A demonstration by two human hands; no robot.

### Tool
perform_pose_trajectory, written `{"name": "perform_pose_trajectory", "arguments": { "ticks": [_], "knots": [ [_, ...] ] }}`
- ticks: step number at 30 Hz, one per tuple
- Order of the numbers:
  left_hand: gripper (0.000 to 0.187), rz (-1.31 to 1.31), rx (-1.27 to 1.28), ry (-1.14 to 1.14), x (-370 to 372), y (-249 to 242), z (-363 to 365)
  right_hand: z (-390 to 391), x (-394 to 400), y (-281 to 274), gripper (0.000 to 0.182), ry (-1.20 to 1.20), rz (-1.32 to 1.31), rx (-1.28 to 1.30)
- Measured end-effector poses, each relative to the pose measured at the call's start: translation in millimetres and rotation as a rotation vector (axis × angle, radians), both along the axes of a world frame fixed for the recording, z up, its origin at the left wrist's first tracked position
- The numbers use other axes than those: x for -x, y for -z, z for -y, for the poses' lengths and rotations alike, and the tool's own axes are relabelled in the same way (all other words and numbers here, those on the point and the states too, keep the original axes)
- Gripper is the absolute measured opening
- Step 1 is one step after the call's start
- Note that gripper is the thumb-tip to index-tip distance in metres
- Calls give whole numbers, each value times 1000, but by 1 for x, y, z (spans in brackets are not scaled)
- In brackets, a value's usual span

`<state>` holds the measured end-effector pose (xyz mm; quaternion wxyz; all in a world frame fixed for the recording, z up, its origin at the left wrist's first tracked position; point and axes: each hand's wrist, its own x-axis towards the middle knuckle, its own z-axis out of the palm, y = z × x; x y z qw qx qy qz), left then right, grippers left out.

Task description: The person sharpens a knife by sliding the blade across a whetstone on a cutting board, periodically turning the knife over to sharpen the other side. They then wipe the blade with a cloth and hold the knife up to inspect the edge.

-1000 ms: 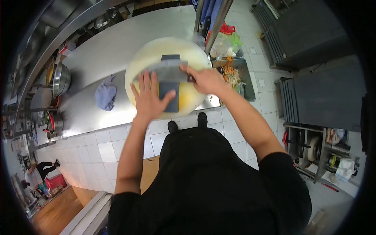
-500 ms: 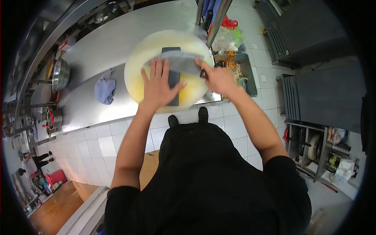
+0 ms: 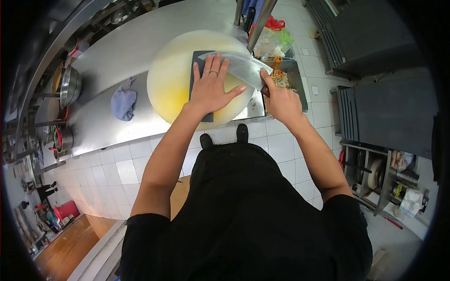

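A dark rectangular stone (image 3: pixel 202 57) lies on a round, yellow-stained chopping board (image 3: pixel 164 75). Across the upper part of the stone rests a wide knife blade (image 3: pixel 241 65). My left hand (image 3: pixel 212 89) is spread flat, its fingertips on the blade near the tip end and its palm over the stone; a ring shows on one finger. My right hand (image 3: pixel 283 100) grips the knife's dark handle (image 3: pixel 266 90) beyond the board's right edge, with a finger at the heel of the blade.
A blue cloth (image 3: pixel 123 103) lies on the steel counter (image 3: pixel 93 126) left of the board. Right of the board are a bin of food scraps (image 3: pixel 300 86), plastic bags (image 3: pixel 274 40) and a metal post (image 3: pixel 261 25). Metal bowls (image 3: pixel 70 86) stand far left. Another person's legs (image 3: pixel 47 191) show far off.
Both hands and the knife have shifted to the right. The blade now slants more and reaches further past the board's right edge.
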<state>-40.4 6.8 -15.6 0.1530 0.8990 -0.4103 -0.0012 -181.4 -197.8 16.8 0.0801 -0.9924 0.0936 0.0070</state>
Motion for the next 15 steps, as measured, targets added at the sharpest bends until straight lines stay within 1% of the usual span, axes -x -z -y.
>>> {"name": "perform_pose_trajectory", "arguments": {
  "ticks": [1, 2, 3, 5, 7, 9, 11, 12, 15],
  "knots": [
    [103, -9, 14, -13, -6, 1, 6, 0, 1, 3, 77, 8, 6, 20],
    [107, 1, 24, -2, 4, -1, 1, 2, 1, 5, 77, 13, 10, 41],
    [107, -5, 24, -11, 24, -2, -10, -2, 15, 6, 77, 3, 4, 42],
    [111, -58, 46, 36, 73, -6, -37, -16, 63, 3, 80, -42, -131, 1],
    [113, -129, 37, 25, 111, -15, -53, -24, 86, -7, 82, -67, -175, -7],
    [113, -129, 50, 30, 104, -13, -52, -27, 90, -13, 83, -87, -241, -23],
    [109, -40, 81, 31, 59, -11, -32, -17, 52, -10, 83, -58, -95, 8],
    [106, 14, 52, 11, 36, -7, -19, -12, 30, -4, 85, -38, -73, 12],
    [106, 48, 58, -5, -5, 0, 2, -7, -5, 12, 87, -3, -24, 58]
  ]
}}
